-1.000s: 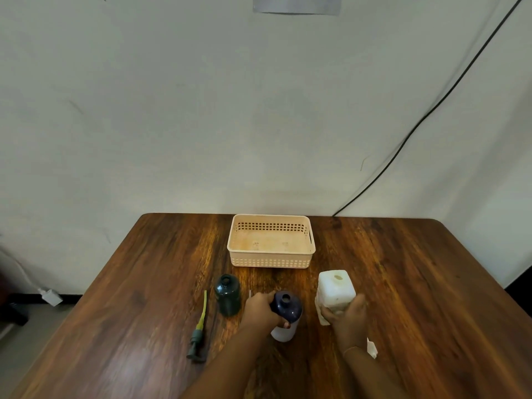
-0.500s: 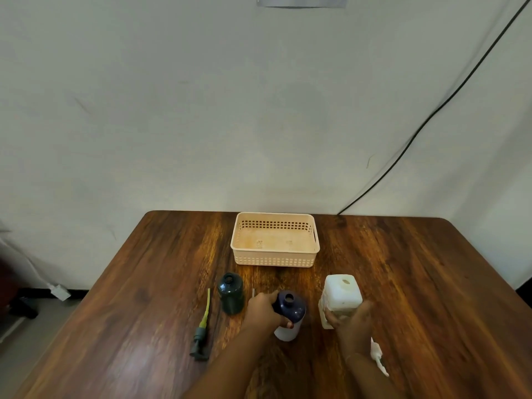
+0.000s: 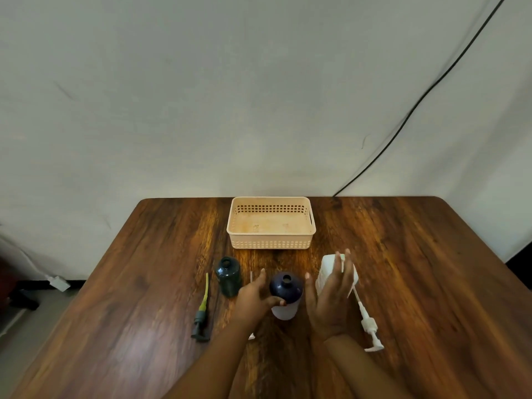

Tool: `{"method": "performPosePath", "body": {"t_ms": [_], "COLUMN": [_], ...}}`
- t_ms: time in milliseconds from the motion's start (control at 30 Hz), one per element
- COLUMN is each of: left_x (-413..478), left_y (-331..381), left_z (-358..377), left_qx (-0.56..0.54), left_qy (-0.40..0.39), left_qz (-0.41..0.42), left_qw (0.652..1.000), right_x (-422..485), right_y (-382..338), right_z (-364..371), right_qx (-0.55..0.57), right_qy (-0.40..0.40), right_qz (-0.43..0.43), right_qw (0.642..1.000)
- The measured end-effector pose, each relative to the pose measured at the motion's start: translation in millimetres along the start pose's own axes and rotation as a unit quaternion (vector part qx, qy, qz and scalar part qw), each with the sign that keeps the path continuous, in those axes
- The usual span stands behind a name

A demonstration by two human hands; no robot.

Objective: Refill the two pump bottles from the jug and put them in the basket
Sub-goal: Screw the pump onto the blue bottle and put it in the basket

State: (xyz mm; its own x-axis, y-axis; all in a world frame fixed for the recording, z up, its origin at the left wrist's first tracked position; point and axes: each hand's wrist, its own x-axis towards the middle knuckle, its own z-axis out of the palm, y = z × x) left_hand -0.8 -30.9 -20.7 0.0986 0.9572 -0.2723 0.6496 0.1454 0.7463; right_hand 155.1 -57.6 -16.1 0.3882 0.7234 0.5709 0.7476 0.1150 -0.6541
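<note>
A navy-topped white pump bottle (image 3: pixel 286 289) stands uncapped at the table's front centre. My left hand (image 3: pixel 253 300) grips its left side, thumb on its shoulder. A dark green bottle (image 3: pixel 229 276), also uncapped, stands just left of it. The white jug (image 3: pixel 326 267) stands to the right, partly hidden behind my right hand (image 3: pixel 331 298), which is raised with its fingers spread and holds nothing. A beige basket (image 3: pixel 270 243) sits behind them with nothing in it.
A green pump head with its tube (image 3: pixel 201 312) lies left of the green bottle. A white pump head (image 3: pixel 370 326) lies right of my right hand. The wooden table (image 3: pixel 417 269) stands against a wall, where a black cable (image 3: pixel 403 119) hangs.
My right hand has let go of the jug and lifted up with its fingers spread. My left hand stays on the navy bottle. The white pump head is now in full view.
</note>
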Motion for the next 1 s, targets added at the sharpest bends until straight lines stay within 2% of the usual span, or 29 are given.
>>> {"method": "performPosePath", "body": {"t_ms": [133,200,267,333,400,433,467,500,633,833,1000], "left_x": [-1.5,-2.9,-4.4,-5.7,-6.4,-6.3,-6.6,-7.5,-8.3,-11.1,-7.8], "left_y": [-13.7,-22.2,-31.0,-38.0,-43.7,-47.0,-50.0,-52.3,-59.2,-56.9,-46.8], "left_z": [-10.6,-14.9,-17.2,-17.4,-14.8,-12.6,-10.9,-9.0,-1.9,1.4,-11.2], "left_qx": [-0.026,-0.029,-0.05,-0.077,-0.089,-0.092,-0.098,-0.108,-0.136,-0.169,-0.235], "left_qy": [0.104,0.143,0.162,0.156,0.132,0.114,0.098,0.083,0.055,0.024,0.066], "left_qz": [-0.023,-0.034,-0.065,-0.102,-0.125,-0.136,-0.15,-0.163,-0.179,-0.173,-0.155], "left_qw": [0.994,0.989,0.983,0.979,0.979,0.98,0.979,0.977,0.973,0.97,0.957], "right_x": [-17.2,-28.2,-39.4,-53.4,-66.8,-70.5,-73.8,-74.6,-73.5,-65.4,-50.9], "right_y": [-33.9,-46.7,-53.4,-51.2,-42.3,-37.8,-34.7,-33.4,-28.2,-37.9,-55.8], "right_z": [15.4,21.7,31.7,44.4,49.7,53.2,57.9,60.5,74.1,75.7,70.2], "right_qx": [0.062,0.066,0.088,0.088,0.107,0.095,0.035,0.04,-0.022,0.047,0.092], "right_qy": [-0.059,-0.128,-0.239,-0.359,-0.421,-0.434,-0.429,-0.443,-0.494,-0.492,-0.456], "right_qz": [-0.096,-0.131,-0.108,-0.086,-0.046,-0.03,-0.006,0.071,0.076,0.146,0.171], "right_qw": [0.992,0.981,0.961,0.925,0.899,0.895,0.903,0.893,0.866,0.857,0.868]}}
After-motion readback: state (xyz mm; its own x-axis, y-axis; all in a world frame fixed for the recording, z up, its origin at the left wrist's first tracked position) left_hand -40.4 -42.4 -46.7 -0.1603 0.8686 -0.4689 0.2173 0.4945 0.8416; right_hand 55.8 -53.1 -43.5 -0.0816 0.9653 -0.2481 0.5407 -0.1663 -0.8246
